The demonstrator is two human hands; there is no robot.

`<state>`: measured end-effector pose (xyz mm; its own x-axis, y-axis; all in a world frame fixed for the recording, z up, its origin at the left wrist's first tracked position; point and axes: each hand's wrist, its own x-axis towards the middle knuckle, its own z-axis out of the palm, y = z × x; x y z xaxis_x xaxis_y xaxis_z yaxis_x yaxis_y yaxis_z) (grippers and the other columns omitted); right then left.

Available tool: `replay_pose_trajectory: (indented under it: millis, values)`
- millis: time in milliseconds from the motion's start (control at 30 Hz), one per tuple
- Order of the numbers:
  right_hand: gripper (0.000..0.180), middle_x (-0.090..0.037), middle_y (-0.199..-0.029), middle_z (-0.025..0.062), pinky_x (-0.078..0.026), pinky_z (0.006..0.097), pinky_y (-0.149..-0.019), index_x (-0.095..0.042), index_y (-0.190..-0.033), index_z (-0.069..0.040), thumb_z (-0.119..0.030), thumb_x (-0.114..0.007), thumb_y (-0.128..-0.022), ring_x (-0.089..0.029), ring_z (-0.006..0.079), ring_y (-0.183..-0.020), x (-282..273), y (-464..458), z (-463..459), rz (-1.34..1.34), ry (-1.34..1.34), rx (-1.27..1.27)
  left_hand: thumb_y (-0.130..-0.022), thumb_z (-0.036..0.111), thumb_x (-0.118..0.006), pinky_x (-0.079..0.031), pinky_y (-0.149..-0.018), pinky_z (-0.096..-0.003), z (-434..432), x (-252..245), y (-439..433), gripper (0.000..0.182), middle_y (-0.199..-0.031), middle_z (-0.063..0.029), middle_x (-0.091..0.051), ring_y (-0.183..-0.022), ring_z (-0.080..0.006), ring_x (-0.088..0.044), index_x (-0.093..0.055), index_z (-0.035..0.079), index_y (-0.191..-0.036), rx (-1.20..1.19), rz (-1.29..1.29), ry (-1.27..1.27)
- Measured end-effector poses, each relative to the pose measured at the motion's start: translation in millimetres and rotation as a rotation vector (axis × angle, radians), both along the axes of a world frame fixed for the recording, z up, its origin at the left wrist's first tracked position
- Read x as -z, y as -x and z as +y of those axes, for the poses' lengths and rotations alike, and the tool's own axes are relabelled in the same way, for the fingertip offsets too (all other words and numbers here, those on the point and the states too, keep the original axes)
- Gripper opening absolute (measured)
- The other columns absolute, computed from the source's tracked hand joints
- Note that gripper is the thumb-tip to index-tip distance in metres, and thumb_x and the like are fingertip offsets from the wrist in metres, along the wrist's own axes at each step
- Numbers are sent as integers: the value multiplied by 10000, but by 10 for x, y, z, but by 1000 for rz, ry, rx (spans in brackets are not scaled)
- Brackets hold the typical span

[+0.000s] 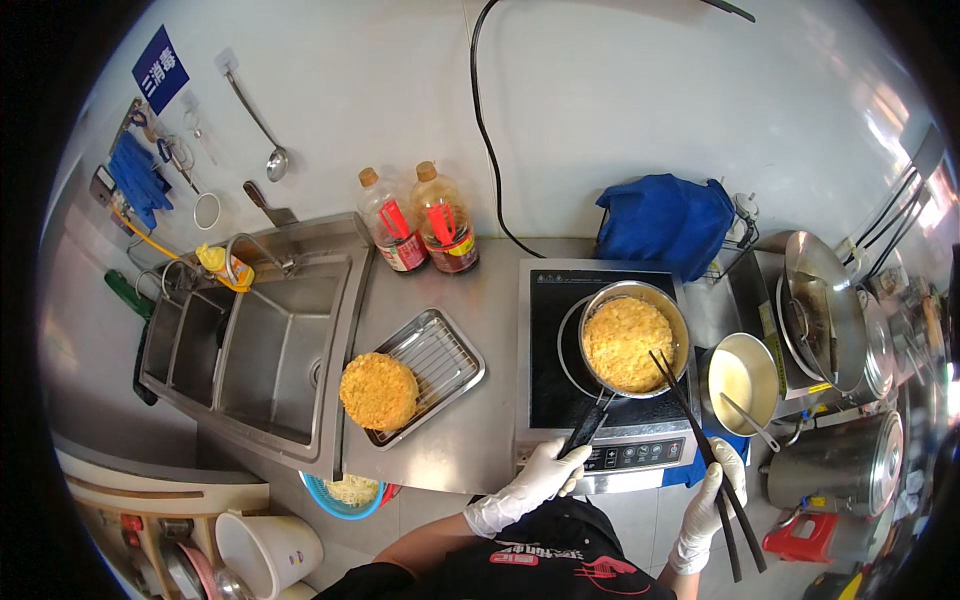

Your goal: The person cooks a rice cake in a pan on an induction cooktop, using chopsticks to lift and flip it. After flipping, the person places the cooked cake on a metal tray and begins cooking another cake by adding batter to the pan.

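Observation:
My left hand (546,471), in a white glove, grips the black handle (583,433) of a steel saucepan (681,330) on the induction cooker (551,409). A round golden crumb-like cake (628,341) fills most of the pan. Long black chopsticks (697,431) are held in my gloved right hand (714,495), their tips at the cake's lower right edge. To the left, a second round golden cake (379,391) rests on the near left part of a wire rack in a metal tray (469,360).
Two sauce bottles (452,240) stand against the wall. A pot with a ladle (761,360) sits right of the cooker, beside a wok (847,337) and a large steel pot (825,465). Sinks (277,367) lie left. A blue cloth (664,221) hangs behind the cooker.

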<state>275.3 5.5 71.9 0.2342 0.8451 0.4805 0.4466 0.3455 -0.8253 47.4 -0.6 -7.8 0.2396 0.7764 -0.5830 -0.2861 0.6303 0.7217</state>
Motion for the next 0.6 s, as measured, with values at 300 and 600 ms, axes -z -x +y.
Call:
replay_pose_trajectory:
  millis: [300,600]
  values:
    - [267,-678,-1071,157,-496,363,-918,-640,-1089,54,-183,-573,-987,-638,246,-989,25,-25,-24,-15,-22,5,-995,298,-581,-339,-386,-206,-19,-32,-5,248,-636,23,-518,-440,-47,-437,-570,51,-977,-22,-25,-1]
    - [241,-679,-1057,174,-500,382,-911,-644,-1042,60,-151,-547,-978,-643,267,-984,-132,-36,-36,-113,-16,34,-980,276,-606,-350,-377,-207,-30,-34,0,234,-666,20,-537,-456,-56,-460,-589,48,-1027,-20,8,10]
